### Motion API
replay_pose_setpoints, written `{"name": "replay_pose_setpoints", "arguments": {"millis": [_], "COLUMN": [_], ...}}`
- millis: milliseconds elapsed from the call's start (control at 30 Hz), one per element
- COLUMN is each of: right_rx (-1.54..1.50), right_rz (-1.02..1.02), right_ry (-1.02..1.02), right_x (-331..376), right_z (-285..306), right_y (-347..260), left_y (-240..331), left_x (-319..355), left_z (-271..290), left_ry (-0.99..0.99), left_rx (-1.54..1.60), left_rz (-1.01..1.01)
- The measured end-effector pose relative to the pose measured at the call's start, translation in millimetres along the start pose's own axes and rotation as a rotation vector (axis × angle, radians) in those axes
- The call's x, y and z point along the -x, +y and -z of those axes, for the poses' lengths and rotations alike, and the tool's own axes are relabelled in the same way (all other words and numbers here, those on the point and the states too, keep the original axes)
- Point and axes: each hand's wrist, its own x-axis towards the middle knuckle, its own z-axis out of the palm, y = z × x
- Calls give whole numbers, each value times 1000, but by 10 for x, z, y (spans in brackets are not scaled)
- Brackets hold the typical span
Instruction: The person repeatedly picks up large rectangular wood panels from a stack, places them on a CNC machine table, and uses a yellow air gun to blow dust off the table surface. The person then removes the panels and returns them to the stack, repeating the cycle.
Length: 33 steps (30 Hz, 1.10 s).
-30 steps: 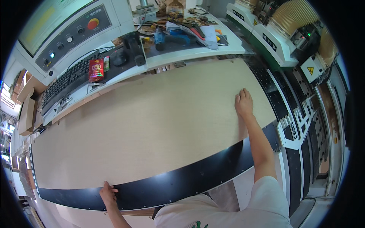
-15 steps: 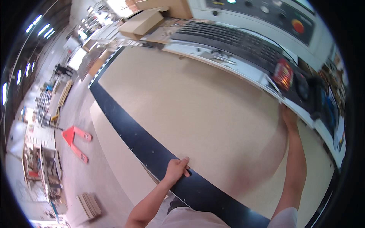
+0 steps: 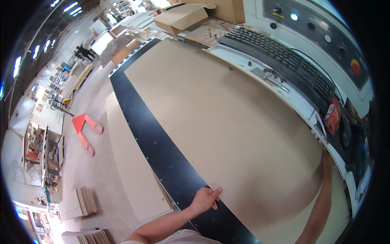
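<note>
A large tan fibreboard sheet [image 3: 203, 122] lies flat in front of me, with a black strip [image 3: 152, 136] along its left side. My left hand [image 3: 205, 200] rests where the strip meets the sheet. Its fingers are curled closed and the thumb points over the sheet; whatever they grip is hidden. At the sheet's right edge, just below a narrow white shelf [image 3: 300, 99], is my right hand [image 3: 326, 160]. That arm reaches forward, and its fingers are hidden at the edge. A dark shadow falls across the near part of the sheet.
On the shelf lie a black keyboard [image 3: 280, 57], a small red box [image 3: 333, 116] and small metal parts [image 3: 272, 75]. A control panel [image 3: 317, 30] stands behind. An open cardboard box [image 3: 183, 18] sits at the back. Leftward are a red pallet jack [image 3: 83, 124] and stacked boards [image 3: 85, 201].
The whole view has shifted, showing more of the control panel and the floor stacks. My left hand sits a little nearer to me along the black strip. My right hand stays at the sheet's right edge.
</note>
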Motion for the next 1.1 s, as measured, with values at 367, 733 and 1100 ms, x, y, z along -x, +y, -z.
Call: {"name": "replay_pose_setpoints", "arguments": {"millis": [367,733,1100], "right_rx": [16,-133,-513], "right_rz": [-15,-207,313], "right_ry": [5,-25,-342], "right_x": [91,68,2347], "right_z": [-91,752,3386], "right_y": [333,-697,-3087], "left_y": [-122,-204,-215], "left_x": [151,132,149], "left_z": [-324,-371,-394], "left_ry": [36,112,138], "left_rx": [-28,-42,-19], "left_rz": [-103,-295,-341]}}
